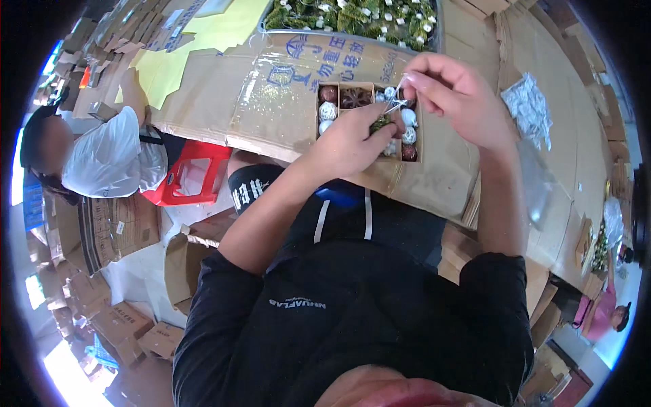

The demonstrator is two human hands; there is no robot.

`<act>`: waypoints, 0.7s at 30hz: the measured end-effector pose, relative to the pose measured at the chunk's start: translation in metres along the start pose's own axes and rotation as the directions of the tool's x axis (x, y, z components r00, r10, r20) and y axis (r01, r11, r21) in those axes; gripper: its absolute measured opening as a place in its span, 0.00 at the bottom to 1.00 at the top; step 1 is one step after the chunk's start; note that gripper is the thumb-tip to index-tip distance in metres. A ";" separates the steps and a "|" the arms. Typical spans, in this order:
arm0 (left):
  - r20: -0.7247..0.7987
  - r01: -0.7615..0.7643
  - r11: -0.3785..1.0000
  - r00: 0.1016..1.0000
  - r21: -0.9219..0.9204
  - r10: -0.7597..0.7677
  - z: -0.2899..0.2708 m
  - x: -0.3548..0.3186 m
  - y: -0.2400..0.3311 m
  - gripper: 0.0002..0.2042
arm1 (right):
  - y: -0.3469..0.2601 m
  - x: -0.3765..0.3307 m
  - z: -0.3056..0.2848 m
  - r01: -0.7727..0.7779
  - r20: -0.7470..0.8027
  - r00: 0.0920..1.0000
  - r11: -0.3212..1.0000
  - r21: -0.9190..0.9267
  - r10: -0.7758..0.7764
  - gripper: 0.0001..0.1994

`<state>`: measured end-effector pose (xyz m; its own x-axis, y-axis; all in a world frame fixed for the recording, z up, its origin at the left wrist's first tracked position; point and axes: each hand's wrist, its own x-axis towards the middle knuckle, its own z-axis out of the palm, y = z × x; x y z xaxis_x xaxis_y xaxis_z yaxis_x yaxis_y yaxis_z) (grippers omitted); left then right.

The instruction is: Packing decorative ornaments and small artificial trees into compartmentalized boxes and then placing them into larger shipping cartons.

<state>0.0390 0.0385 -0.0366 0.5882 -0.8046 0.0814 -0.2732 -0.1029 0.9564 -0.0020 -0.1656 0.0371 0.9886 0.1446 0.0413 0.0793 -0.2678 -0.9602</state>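
Note:
My left hand is closed around a small green sprig-like ornament, much of it hidden by the fingers. My right hand pinches a thin whitish string between thumb and forefinger, just above the left fingertips. Thin, shiny strands cross between the two hands; their exact form is too small to make out. Beneath both hands lies a divided cardboard box. Its compartments hold white balls, dark red-brown balls and a brown star-shaped ornament. The left hand covers its middle.
A grey tray full of green sprigs with white tags stands beyond the box on the cardboard-covered table. Crumpled pale wrapping lies at right, yellow sheets at far left. A person sits left beside a red stool.

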 end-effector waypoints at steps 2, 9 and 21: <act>0.127 0.041 0.979 0.992 -0.199 -0.015 0.008 -0.013 -0.012 0.09 | 0.009 -0.023 0.005 -0.046 -0.100 0.993 0.993 0.111 0.058 0.06; 0.253 0.354 0.535 0.933 -0.767 -0.254 0.036 -0.055 -0.035 0.19 | 0.064 -0.103 0.104 0.198 -0.588 0.651 0.855 -0.479 -0.480 0.06; 0.162 -0.234 0.913 0.968 0.334 0.190 0.013 -0.037 -0.038 0.15 | 0.063 -0.142 0.152 -0.129 -0.500 0.792 0.896 0.424 0.351 0.11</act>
<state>0.0176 0.0643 -0.0796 0.3949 -0.8933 0.2148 -0.6413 -0.1006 0.7607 -0.1568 -0.0582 -0.0713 0.8743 -0.4562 -0.1658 -0.1109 0.1449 -0.9832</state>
